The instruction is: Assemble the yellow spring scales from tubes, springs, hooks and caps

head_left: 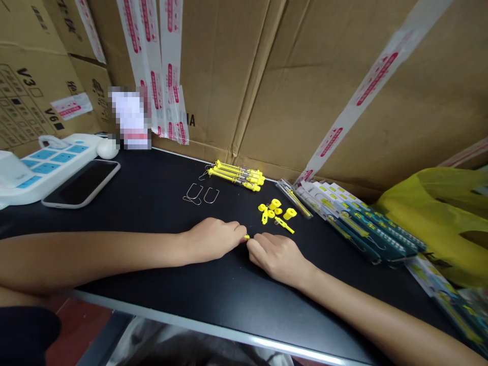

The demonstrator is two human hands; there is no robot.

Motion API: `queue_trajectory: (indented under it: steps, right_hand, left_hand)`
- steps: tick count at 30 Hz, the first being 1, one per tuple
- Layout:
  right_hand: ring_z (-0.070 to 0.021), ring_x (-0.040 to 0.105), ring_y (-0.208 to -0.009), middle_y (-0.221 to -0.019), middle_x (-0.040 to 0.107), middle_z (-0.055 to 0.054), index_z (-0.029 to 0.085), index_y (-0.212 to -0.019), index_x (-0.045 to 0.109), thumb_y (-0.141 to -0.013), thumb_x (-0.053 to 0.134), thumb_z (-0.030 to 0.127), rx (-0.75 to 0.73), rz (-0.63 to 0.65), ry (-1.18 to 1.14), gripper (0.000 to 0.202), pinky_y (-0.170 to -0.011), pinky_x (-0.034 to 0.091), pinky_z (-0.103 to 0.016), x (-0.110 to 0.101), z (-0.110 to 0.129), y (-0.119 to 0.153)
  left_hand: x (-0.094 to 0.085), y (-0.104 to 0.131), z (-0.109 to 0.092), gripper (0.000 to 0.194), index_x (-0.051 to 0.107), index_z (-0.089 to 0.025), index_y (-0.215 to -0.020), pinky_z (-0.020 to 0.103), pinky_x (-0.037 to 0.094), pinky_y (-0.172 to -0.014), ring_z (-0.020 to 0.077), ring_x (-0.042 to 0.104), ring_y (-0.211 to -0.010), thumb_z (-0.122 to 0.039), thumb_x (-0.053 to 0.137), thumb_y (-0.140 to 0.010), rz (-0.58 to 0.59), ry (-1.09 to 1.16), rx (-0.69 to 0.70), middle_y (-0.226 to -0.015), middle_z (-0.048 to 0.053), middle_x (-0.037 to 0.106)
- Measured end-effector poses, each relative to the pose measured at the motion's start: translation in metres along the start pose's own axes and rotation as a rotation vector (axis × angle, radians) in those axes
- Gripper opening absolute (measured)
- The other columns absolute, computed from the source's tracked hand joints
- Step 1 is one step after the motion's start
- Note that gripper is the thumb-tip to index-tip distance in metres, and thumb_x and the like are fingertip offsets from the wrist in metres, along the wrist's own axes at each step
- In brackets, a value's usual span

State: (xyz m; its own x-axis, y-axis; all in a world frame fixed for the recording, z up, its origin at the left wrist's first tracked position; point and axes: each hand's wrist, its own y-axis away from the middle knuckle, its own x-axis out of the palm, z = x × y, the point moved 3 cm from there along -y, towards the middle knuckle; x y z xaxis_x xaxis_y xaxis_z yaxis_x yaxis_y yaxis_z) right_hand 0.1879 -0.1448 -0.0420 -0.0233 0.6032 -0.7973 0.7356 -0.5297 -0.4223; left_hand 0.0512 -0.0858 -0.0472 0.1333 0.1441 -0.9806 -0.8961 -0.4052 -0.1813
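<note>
Both hands meet low over the middle of the black table (229, 300). My left hand (215, 238) is closed, its fingertips pinching a small yellow plastic part (247, 236) that mostly hides between the hands. My right hand (275, 255) is closed against the same part from the other side. Just beyond lie loose yellow plastic pieces (275, 204) and a yellow piece with a thin stem (285, 225). Bent wire hooks (211, 195) rest farther left. Behind them sits a stack of yellow hooked tools with metal rods (234, 175).
A clear packet of metal rods (293, 197) lies beside several carded packages (358, 218) on the right, next to a yellow plastic bag (427, 218). On the left are a phone (82, 184) and a white power strip (57, 157). Taped cardboard boxes (305, 76) wall the back edge.
</note>
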Motion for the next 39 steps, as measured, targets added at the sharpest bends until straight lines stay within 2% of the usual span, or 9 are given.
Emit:
queue_trajectory:
  steps: [15, 22, 24, 25, 29, 31, 33, 36, 39]
  right_hand:
    - [-0.0118, 0.041, -0.05, -0.055, 0.049, 0.0, 0.018, -0.065, 0.048, -0.091, 0.039, 0.015, -0.071, -0.004, -0.058, 0.028, -0.049, 0.025, -0.029, 0.004, -0.007, 0.001]
    - [-0.0117, 0.037, -0.049, -0.055, 0.045, 0.003, 0.02, -0.066, 0.045, -0.086, 0.049, 0.014, -0.269, -0.024, -0.126, 0.022, -0.047, 0.019, -0.029, -0.015, 0.014, 0.001]
    - [-0.0117, 0.037, -0.049, -0.056, 0.045, 0.003, 0.02, -0.067, 0.043, -0.088, 0.047, 0.014, -0.199, -0.063, -0.221, 0.022, -0.046, 0.02, -0.029, -0.014, 0.011, 0.005]
    - [-0.0115, 0.037, -0.049, -0.056, 0.044, 0.003, 0.021, -0.067, 0.042, -0.089, 0.043, 0.015, -0.108, -0.101, -0.302, 0.023, -0.046, 0.022, -0.028, -0.012, 0.006, 0.007]
    - [-0.0098, 0.039, -0.05, -0.06, 0.042, 0.004, 0.022, -0.071, 0.037, -0.093, 0.037, 0.016, 0.504, -0.235, -0.648, 0.023, -0.05, 0.032, -0.023, 0.004, -0.031, 0.017]
    - [-0.0102, 0.041, -0.053, -0.063, 0.043, 0.003, 0.021, -0.073, 0.04, -0.095, 0.037, 0.021, 0.63, -0.199, -0.71, 0.021, -0.053, 0.034, -0.023, 0.011, -0.041, 0.013]
    - [-0.0103, 0.043, -0.054, -0.064, 0.045, 0.003, 0.021, -0.074, 0.042, -0.095, 0.037, 0.025, 0.635, -0.106, -0.716, 0.021, -0.054, 0.035, -0.022, 0.016, -0.045, -0.003]
    - [-0.0101, 0.046, -0.055, -0.065, 0.051, 0.003, 0.02, -0.081, 0.048, -0.094, 0.04, 0.027, 0.512, 0.04, -0.604, 0.016, -0.053, 0.032, -0.022, 0.027, -0.047, -0.041]
    - [-0.0111, 0.052, -0.063, -0.073, 0.058, 0.0, 0.019, -0.086, 0.053, -0.096, 0.038, 0.031, 0.36, 0.053, -0.407, 0.021, -0.054, 0.03, -0.022, 0.041, -0.05, -0.08]
  left_hand:
    - [-0.004, -0.003, 0.0, 0.025, 0.054, -0.017, -0.084, 0.024, 0.036, -0.046, 0.0164, 0.063, -0.063, -0.029, 0.035, -0.096, 0.065, 0.084, -0.032, -0.078, 0.001, 0.063]
    - [-0.004, -0.006, 0.027, 0.033, 0.054, -0.016, -0.082, 0.025, 0.038, -0.051, 0.0183, 0.063, -0.065, -0.032, 0.03, -0.098, 0.049, 0.099, -0.132, -0.074, 0.002, 0.064]
    - [-0.004, -0.005, 0.03, 0.032, 0.053, -0.016, -0.082, 0.025, 0.037, -0.05, 0.0173, 0.062, -0.061, -0.033, 0.031, -0.097, 0.019, 0.074, -0.114, -0.073, 0.001, 0.062]
    - [-0.003, -0.004, 0.029, 0.03, 0.053, -0.016, -0.083, 0.024, 0.037, -0.05, 0.0167, 0.062, -0.061, -0.032, 0.031, -0.097, -0.01, 0.056, -0.099, -0.074, 0.001, 0.062]
    - [0.001, 0.0, 0.016, 0.028, 0.052, -0.016, -0.083, 0.024, 0.036, -0.048, 0.016, 0.06, -0.06, -0.031, 0.033, -0.096, -0.096, -0.056, 0.041, -0.075, 0.002, 0.06]
    - [0.002, 0.001, 0.011, 0.027, 0.052, -0.017, -0.082, 0.024, 0.034, -0.047, 0.0153, 0.059, -0.057, -0.031, 0.033, -0.096, -0.144, -0.09, 0.103, -0.074, 0.001, 0.059]
    - [0.003, 0.002, 0.008, 0.027, 0.051, -0.017, -0.08, 0.024, 0.033, -0.046, 0.0142, 0.057, -0.056, -0.032, 0.034, -0.095, -0.196, -0.105, 0.16, -0.072, 0.0, 0.058]
    - [0.002, 0.003, 0.008, 0.024, 0.051, -0.017, -0.08, 0.024, 0.032, -0.046, 0.0131, 0.056, -0.056, -0.033, 0.038, -0.094, -0.251, -0.126, 0.253, -0.071, 0.0, 0.058]
    - [0.0, 0.004, 0.009, 0.022, 0.052, -0.018, -0.08, 0.025, 0.031, -0.045, 0.0124, 0.054, -0.055, -0.034, 0.042, -0.092, -0.278, -0.14, 0.298, -0.071, -0.001, 0.057]
